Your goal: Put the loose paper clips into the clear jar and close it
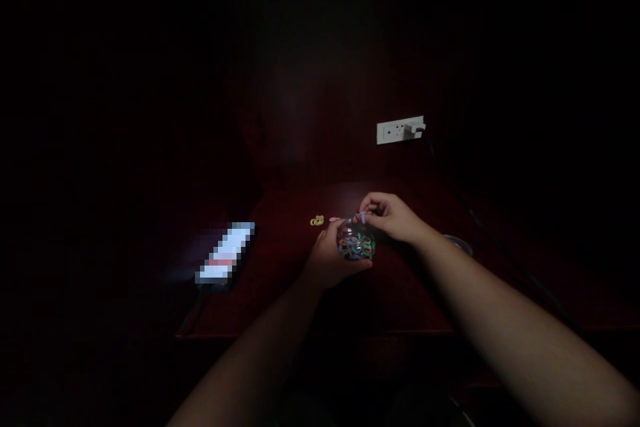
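Observation:
A clear round jar [356,243] with several coloured bands inside is gripped by my left hand [327,257], whose fingers and thumb wrap round its side. At the top of the jar, my right hand [390,215] pinches a small light purple band [362,217]. On the dark red table [280,267], a little cluster of yellow bands [317,220] lies beyond my left hand. Next to it is a pink piece [335,219], partly hidden by my left fingers and the jar.
A lit phone [227,253] with a cable rests on the left. A clear round lid or dish [459,244] lies behind my right forearm. On the back wall, a white socket [400,130] holds a plug, with a dark cable running down to the right.

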The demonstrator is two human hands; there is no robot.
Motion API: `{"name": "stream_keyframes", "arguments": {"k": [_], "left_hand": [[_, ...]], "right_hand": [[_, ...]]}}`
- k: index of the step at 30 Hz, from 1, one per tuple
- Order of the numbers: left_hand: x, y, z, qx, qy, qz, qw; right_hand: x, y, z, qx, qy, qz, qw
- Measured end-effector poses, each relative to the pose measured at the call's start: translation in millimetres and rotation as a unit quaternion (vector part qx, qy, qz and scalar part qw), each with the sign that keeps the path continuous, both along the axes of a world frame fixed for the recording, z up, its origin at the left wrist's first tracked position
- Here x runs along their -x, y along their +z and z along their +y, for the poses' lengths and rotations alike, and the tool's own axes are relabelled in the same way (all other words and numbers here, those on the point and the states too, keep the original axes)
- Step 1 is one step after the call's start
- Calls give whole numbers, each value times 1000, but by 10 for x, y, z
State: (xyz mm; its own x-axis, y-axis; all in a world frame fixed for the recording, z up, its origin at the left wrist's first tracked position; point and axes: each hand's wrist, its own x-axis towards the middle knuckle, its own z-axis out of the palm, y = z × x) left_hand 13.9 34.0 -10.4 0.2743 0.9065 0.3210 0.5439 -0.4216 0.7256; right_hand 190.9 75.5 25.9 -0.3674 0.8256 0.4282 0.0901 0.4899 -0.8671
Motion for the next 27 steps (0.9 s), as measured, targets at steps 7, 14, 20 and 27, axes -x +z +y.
{"name": "stream_keyframes", "arguments": {"k": [7,14,20,27], "left_hand": [[-8,-17,9,-22,-7,-20,1000],[9,-43,36,-45,-12,-11,999],[20,-44,43,-53,-19,-17,998],[15,-63,58,-50,-24,-32,998]], "right_hand": [[-48,14,50,-79,-55,-37,995],[-30,-1,70,-40,-76,28,996],[-36,-3,55,-23,-66,42,997],[-10,36,6,0,-45,29,999]]}}
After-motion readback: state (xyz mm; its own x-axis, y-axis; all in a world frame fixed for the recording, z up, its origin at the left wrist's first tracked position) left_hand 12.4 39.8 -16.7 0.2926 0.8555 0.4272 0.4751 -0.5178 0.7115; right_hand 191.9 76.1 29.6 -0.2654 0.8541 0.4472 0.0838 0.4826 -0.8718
